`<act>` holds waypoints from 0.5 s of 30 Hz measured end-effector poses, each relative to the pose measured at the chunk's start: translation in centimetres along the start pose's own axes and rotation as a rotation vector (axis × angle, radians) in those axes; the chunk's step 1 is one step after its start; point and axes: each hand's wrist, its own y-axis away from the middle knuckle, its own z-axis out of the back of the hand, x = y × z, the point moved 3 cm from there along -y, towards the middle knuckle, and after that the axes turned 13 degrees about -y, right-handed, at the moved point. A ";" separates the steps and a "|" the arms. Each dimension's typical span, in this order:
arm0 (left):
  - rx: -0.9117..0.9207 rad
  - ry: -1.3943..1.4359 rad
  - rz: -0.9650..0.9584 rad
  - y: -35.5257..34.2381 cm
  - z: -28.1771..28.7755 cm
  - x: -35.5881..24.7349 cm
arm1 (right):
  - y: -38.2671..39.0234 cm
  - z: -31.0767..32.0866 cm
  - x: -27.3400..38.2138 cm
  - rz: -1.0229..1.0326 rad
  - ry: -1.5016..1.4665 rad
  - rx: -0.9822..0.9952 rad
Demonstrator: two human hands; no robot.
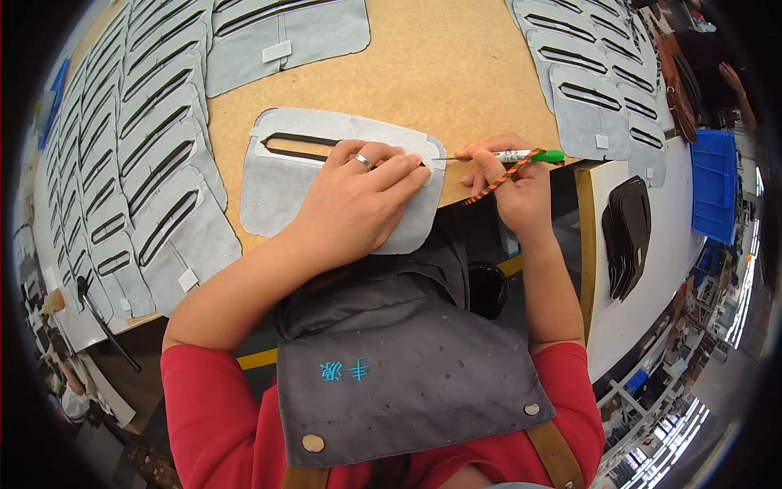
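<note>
A grey panel point(273, 191) with rounded corners lies at the front edge of the table, partly overhanging it. Its long slot has a black border, set in a paler strip. My left hand point(354, 200) rests on the panel, fingers laid over the slot's right end and hiding it; a ring is on one finger. Between the fingers and thumb of my right hand point(521, 187) is a slim pen-like tool point(511, 156) with a white barrel, a green end and an orange-and-black striped cord. Its thin dark tip points left at the panel's right edge.
Overlapping rows of similar grey panels point(167, 122) cover the table's left side, with more panels point(582, 98) at the right. A larger grey panel point(326, 41) lies beyond my work. Dark stacked pieces point(627, 236) sit on a white surface, near a blue crate point(714, 187).
</note>
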 end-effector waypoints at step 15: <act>-0.079 0.284 0.234 0.1 0.2 1.3 | 0.2 -0.1 0.1 0.055 -0.172 -0.192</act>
